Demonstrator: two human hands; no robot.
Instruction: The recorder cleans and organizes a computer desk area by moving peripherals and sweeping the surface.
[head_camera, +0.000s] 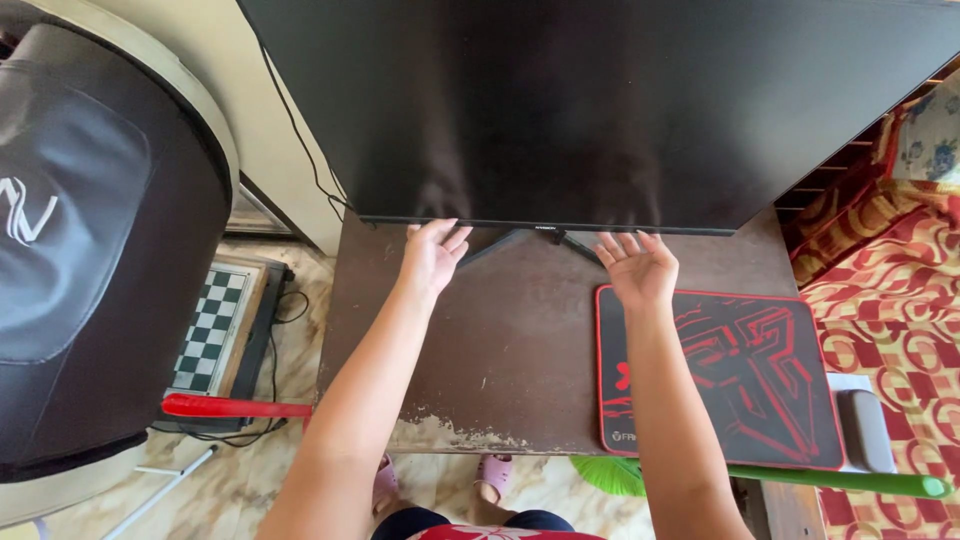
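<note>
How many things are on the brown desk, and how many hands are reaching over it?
Monitor: 1
Mouse pad: 1
Hands: 2, the left hand and the right hand
Total: 4, all over the desk.

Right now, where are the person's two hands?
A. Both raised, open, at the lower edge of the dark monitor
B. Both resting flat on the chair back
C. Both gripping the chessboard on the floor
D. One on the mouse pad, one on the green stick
A: the left hand and the right hand are both held open with fingers spread just below the bottom edge of the monitor, above the brown desk.
</note>
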